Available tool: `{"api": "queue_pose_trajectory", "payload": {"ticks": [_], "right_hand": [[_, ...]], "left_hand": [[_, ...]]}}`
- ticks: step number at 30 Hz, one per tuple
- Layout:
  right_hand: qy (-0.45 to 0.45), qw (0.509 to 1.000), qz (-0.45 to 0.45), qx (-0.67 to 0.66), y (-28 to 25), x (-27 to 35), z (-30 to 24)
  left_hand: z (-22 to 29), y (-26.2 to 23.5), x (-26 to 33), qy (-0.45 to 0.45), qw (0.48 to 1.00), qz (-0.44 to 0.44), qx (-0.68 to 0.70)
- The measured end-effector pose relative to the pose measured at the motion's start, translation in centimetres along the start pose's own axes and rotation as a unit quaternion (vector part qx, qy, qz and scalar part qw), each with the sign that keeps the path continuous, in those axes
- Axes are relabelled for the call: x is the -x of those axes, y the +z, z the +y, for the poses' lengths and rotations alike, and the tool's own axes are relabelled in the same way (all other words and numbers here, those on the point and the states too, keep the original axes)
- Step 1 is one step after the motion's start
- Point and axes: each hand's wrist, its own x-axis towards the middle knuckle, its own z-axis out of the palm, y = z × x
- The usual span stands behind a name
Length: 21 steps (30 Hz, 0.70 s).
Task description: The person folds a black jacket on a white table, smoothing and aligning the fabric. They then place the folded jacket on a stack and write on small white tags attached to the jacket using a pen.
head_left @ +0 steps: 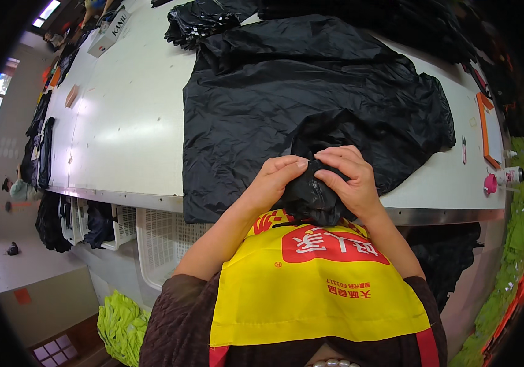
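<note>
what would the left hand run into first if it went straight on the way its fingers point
Most likely the right hand, close by across the gathered black fabric that the left hand pinches; depth there is hard to judge.

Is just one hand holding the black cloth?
No: the left fingers and the right fingers both pinch the black cloth.
</note>
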Motion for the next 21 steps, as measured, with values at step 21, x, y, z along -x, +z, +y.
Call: {"api": "queue_pose_trajectory", "payload": {"ticks": [21], "right_hand": [[-0.001,0.988,-0.121,-0.098,-2.5,-0.5,0.3]], "left_hand": [[1.3,1.5,0.9,0.007,0.953,-0.092,-0.288]]}}
